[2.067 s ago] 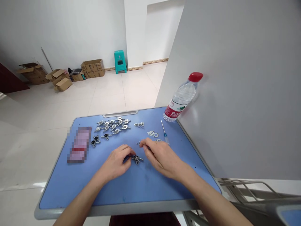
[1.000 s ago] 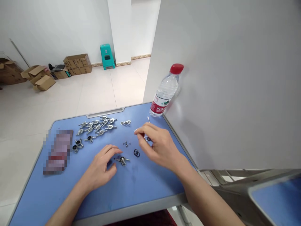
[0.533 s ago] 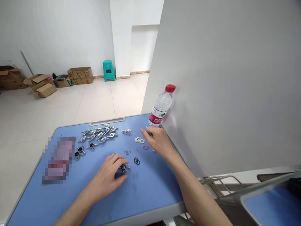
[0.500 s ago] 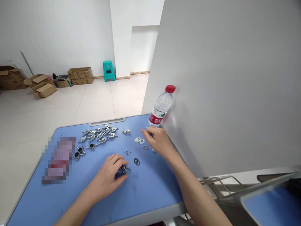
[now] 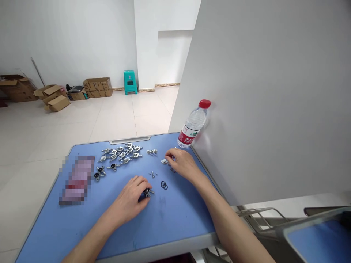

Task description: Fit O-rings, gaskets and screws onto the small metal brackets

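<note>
My left hand (image 5: 133, 197) rests low over the blue table, its thumb and fingers closed round a small metal fitting (image 5: 147, 192) with a dark centre and a short stem pointing right. Further right and back, my right hand (image 5: 181, 161) bends down in a pinch at the flat metal flange plates (image 5: 163, 161). One plate shows just beside its fingertips, and others are covered by the hand. Whatever sits between those fingertips is hidden. Between the hands lie black rubber rings (image 5: 163, 185) and several tiny screws (image 5: 153, 174).
Several metal fittings with plates (image 5: 122, 155) are grouped at the back left. Nearby are fittings with black centres (image 5: 113, 167) and a blurred pinkish packet (image 5: 79, 179). A water bottle (image 5: 193, 124) stands at the back right by the grey panel (image 5: 260, 109).
My right hand has come down onto the flange plates and now covers some of them. My left hand stays round the fitting. The whole view has shifted slightly.
</note>
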Demonstrator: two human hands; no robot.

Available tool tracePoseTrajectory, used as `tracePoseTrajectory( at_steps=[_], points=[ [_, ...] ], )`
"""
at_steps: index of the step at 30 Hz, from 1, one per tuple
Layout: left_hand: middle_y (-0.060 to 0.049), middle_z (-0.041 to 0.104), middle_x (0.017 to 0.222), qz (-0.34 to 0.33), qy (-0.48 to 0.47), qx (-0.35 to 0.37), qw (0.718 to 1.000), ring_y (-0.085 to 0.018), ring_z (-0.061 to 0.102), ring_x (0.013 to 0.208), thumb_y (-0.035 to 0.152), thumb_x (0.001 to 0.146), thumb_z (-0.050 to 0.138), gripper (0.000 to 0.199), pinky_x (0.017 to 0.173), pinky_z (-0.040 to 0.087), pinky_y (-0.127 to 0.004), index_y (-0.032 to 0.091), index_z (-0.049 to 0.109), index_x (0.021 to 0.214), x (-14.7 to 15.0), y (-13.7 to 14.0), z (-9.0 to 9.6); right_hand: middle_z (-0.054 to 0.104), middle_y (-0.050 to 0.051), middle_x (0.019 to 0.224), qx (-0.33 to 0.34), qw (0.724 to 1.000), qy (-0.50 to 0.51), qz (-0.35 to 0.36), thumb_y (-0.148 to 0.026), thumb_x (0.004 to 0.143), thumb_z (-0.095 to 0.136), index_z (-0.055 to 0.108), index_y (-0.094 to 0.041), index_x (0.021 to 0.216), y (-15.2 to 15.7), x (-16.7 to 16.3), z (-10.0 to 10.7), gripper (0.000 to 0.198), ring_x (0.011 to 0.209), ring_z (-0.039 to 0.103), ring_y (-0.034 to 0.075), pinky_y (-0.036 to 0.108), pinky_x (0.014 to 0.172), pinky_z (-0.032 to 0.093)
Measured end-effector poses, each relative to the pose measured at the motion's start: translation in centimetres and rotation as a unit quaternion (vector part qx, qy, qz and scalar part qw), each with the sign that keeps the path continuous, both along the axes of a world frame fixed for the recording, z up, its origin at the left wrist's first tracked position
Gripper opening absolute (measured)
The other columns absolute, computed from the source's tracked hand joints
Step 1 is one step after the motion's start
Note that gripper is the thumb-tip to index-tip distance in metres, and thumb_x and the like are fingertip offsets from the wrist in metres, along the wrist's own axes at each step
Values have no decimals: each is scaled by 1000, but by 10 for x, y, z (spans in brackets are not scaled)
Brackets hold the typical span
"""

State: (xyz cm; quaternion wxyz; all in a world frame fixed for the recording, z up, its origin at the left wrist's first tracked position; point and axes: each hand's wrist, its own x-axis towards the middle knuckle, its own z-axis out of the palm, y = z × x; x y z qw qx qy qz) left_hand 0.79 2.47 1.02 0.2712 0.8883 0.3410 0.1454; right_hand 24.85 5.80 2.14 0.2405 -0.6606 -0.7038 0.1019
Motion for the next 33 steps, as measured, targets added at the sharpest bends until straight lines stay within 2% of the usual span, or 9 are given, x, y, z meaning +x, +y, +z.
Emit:
tracePoseTrajectory(
  at_steps=[6,10,16,20,28,33],
  points=[
    [-3,59,103,24,-10,-19,999,-22,55,98,7,80,51,32,85,47,-36,23,55,108,-5,1,5,70,3,86,-9,1000,12,-5,-21,87,52,68,-20,86,3,0,-5,16,76,62,17,26,67,39],
    [-1,59,103,39,-17,-68,997,-21,56,99,10,78,54,33,85,48,-34,23,56,108,-9,2,9,71,4,88,-7,1000,23,-10,-22,86,52,69,-20,86,3,1,-7,17,78,63,17,26,70,42],
    [-2,59,104,55,-39,-118,991,-21,58,99,12,76,55,36,87,48,-34,24,57,109,-13,3,11,72,4,88,-11,999,13,-41,-18,84,53,69,-20,85,1,12,0,16,82,64,17,26,73,43],
    [-3,59,104,54,-43,-125,990,-21,58,98,15,78,55,34,87,49,-35,24,57,110,-15,5,8,71,3,89,-46,998,-6,-31,-14,82,56,70,-19,83,-3,18,7,15,81,63,16,24,71,43],
    [-3,59,106,45,-35,-120,991,-21,58,97,15,80,55,34,87,50,-37,24,57,113,-15,6,9,66,3,89,-102,994,-44,6,-24,80,65,70,-21,94,-5,19,6,15,80,60,17,24,67,39],
    [-3,59,106,45,-33,-116,992,-20,59,98,14,80,56,35,86,50,-35,24,56,113,-15,6,9,64,2,87,-126,991,-45,19,-20,80,64,69,-21,88,-3,18,4,10,78,59,15,23,66,37]
  ],
)
